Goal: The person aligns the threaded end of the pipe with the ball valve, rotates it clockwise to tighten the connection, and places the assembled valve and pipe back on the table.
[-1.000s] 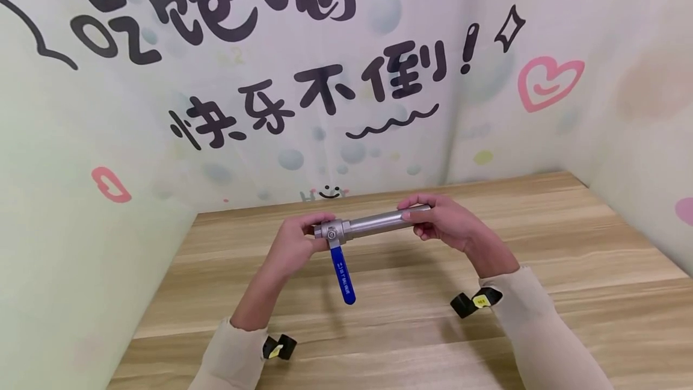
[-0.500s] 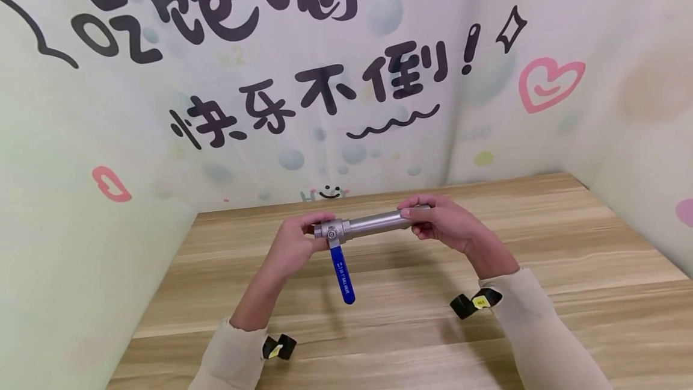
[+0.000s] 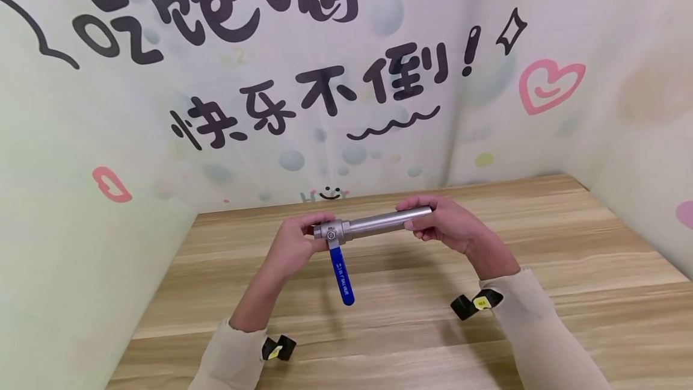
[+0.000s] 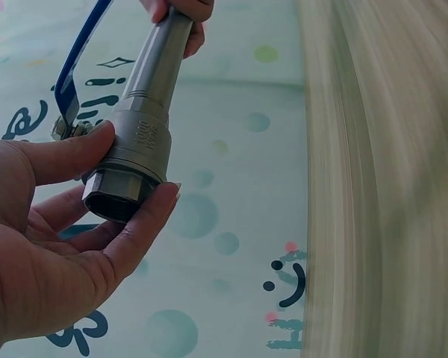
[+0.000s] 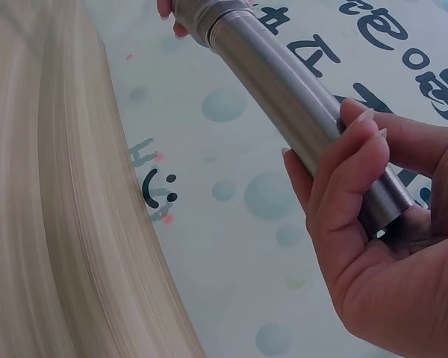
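Note:
A steel ball valve (image 3: 332, 231) with a long blue lever handle (image 3: 341, 275) is held above the table, its lever hanging toward me. My left hand (image 3: 292, 245) grips the valve body at its left end, thumb and fingers on opposite sides; the open hex end (image 4: 118, 195) shows in the left wrist view. Out of the valve's other end runs a straight steel pipe (image 3: 379, 224), in line with the body and tilted slightly up to the right. Around the pipe's far end curl the fingers and thumb of my right hand (image 3: 449, 221), seen closely in the right wrist view.
Below the hands lies a wood-grain table (image 3: 400, 330), bounded at the back by a printed white curtain (image 3: 260, 167) with black lettering. More curtain closes in both sides. Small black devices with yellow labels (image 3: 482, 302) sit on both sleeves.
My right thumb and fingers have shifted on the pipe, and more of its right end shows now. The left hand and valve stay nearly still.

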`<state>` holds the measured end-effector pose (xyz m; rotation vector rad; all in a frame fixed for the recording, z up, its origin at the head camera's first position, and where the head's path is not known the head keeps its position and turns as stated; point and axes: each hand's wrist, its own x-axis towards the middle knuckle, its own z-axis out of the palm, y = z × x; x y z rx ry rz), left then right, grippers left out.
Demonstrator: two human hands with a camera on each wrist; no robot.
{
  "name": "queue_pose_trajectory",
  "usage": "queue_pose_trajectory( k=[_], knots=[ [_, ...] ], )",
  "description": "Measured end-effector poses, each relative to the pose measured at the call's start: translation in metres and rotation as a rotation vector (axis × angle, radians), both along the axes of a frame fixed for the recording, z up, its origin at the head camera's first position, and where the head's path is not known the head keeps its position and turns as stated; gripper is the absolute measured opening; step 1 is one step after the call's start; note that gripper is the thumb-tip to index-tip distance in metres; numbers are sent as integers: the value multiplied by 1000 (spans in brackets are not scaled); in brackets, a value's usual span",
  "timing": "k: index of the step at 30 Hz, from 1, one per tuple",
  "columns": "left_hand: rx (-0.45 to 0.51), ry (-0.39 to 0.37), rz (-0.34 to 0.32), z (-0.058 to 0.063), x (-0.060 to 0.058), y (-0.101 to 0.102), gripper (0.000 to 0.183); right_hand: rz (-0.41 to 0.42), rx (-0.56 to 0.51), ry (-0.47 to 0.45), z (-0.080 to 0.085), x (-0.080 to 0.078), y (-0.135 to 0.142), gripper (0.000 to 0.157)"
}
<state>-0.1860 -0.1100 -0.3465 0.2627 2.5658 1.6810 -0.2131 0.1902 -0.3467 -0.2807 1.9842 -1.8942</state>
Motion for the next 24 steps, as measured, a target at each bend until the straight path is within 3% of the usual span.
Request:
queue_pose_trajectory(
  k=[9,24],
  knots=[
    [10,15,-4,-1,0,-1,43,-14,-20,-26,0,0,-1,26],
    [17,35,-16,1,1,0,45,-19,-42,-9,1,2,-2,17]
  ],
)
